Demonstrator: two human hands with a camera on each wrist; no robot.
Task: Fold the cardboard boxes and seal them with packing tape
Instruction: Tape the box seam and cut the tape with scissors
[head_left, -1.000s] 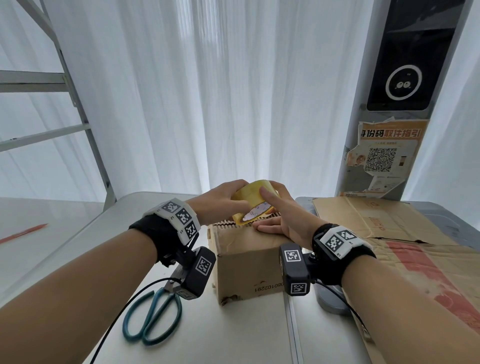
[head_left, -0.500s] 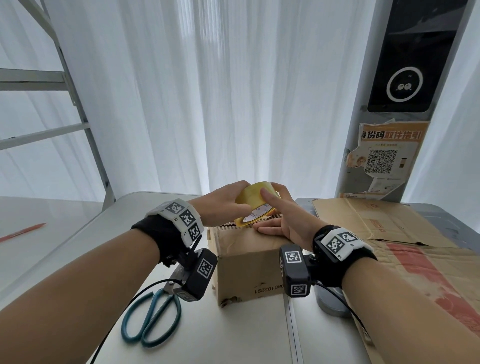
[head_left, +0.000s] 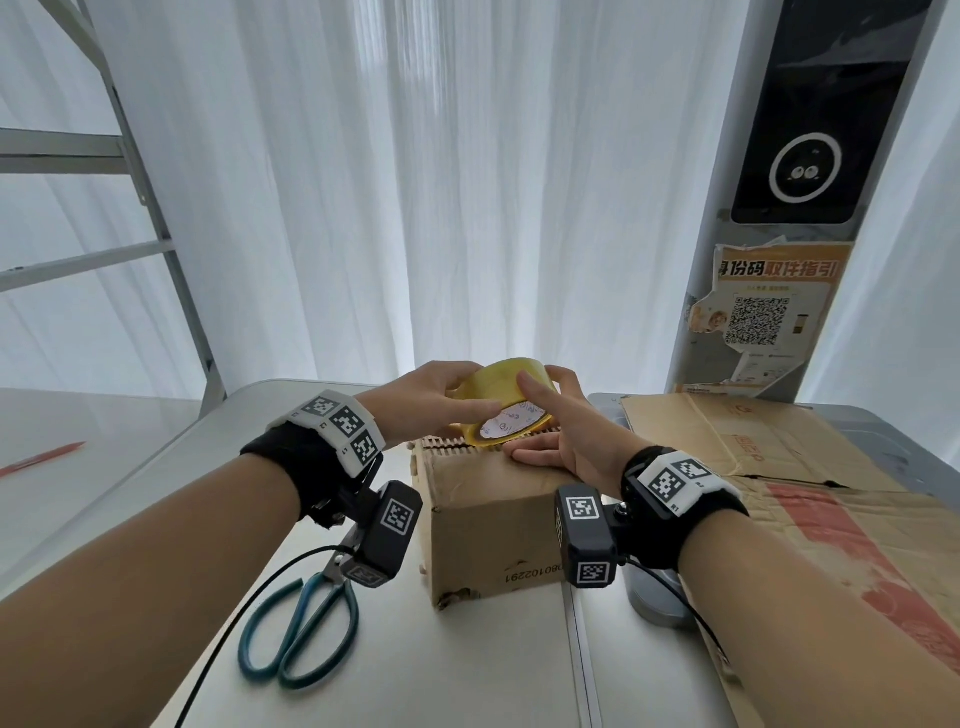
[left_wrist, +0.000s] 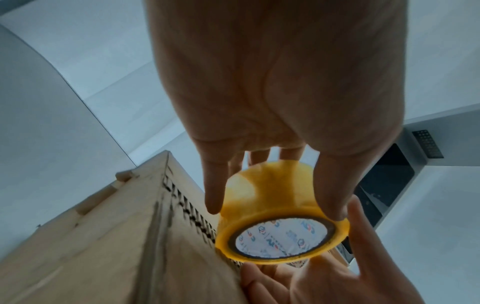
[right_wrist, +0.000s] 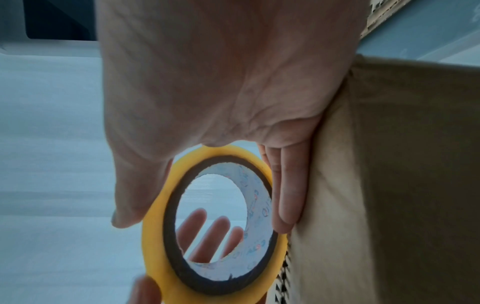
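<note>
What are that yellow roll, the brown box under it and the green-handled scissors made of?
The yellow roll looks like glossy translucent plastic tape wound on a printed paper core. The box is matte corrugated cardboard; fluted edges show along its top. The scissors seem metal-bladed with handles coated in teal plastic or rubber; I cannot tell which.

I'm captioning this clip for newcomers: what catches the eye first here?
The yellow packing tape roll, gripped by the left hand over the far edge of the small cardboard box. The right hand lies on the box top, forefinger on the roll. Teal scissors lie left of the box.
</note>
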